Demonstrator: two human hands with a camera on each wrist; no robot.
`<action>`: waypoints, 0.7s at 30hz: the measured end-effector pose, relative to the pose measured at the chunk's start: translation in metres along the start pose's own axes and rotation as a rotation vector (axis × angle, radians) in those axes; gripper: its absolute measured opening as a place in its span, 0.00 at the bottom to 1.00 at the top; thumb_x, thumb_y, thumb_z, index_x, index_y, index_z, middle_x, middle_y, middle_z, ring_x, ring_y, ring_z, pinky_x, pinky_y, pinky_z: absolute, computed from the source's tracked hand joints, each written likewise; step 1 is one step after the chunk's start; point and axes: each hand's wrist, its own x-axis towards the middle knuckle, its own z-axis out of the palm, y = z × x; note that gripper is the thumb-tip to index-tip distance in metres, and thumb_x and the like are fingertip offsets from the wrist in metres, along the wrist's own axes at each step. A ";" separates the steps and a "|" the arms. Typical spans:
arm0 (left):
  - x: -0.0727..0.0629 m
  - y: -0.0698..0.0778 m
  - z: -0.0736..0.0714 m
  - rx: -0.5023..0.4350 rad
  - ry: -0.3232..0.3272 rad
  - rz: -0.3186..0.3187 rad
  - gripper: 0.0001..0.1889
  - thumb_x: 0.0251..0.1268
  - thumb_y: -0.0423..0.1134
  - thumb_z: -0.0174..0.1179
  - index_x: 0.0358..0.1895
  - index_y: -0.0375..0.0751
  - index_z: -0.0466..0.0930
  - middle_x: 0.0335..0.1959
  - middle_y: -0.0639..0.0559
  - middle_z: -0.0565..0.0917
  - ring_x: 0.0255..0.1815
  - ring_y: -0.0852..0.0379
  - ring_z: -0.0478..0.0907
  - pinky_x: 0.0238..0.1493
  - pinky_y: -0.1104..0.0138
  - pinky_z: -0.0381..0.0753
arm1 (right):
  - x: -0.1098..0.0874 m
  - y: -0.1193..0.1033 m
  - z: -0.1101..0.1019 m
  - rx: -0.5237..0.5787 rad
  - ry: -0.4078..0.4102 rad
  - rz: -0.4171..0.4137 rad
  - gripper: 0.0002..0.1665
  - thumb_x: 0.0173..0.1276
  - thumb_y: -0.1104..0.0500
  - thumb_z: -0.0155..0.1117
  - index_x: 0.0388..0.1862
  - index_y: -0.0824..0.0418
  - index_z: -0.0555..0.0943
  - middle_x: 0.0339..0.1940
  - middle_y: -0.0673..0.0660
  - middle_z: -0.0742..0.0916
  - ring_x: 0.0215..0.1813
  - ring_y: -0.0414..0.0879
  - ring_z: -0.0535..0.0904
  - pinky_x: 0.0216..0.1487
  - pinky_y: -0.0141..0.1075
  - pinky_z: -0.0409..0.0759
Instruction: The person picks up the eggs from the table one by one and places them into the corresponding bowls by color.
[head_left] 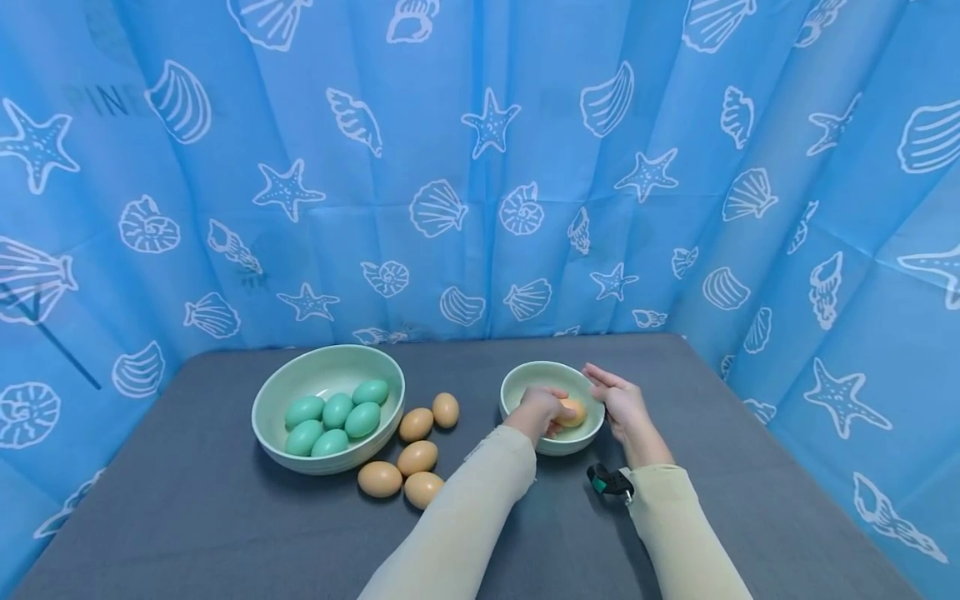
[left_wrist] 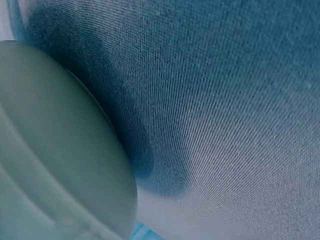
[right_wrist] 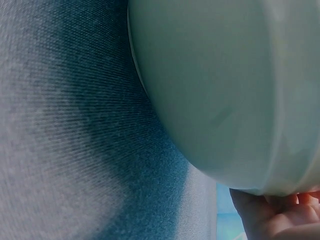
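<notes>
My left hand (head_left: 542, 412) reaches into the small pale green bowl (head_left: 517, 377) and holds an orange-brown egg (head_left: 574, 412) there, low inside the rim. My right hand (head_left: 621, 408) is at the bowl's right side, its fingers fairly straight and lying along the rim. Seen from the right wrist, the fingers (right_wrist: 257, 212) meet the rim of the same bowl (right_wrist: 210, 100), partly hidden behind its wall. The left wrist view has only the bowl's outer side (left_wrist: 65, 140), with no hand in sight.
On the left stands a larger pale green bowl (head_left: 264, 417) with several green eggs (head_left: 337, 410) in it. Several brown eggs (head_left: 417, 457) lie between the bowls on the grey cloth-covered table (head_left: 225, 533). A black band (head_left: 609, 480) hangs at the right wrist. Behind is a blue seashell curtain (head_left: 450, 150).
</notes>
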 end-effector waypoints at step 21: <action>0.013 -0.002 0.003 0.019 0.037 0.020 0.18 0.50 0.21 0.69 0.46 0.38 0.86 0.45 0.45 0.84 0.49 0.51 0.79 0.48 0.62 0.82 | 0.000 0.000 0.000 0.010 -0.005 -0.004 0.29 0.75 0.72 0.43 0.74 0.64 0.61 0.73 0.62 0.66 0.74 0.55 0.59 0.73 0.47 0.58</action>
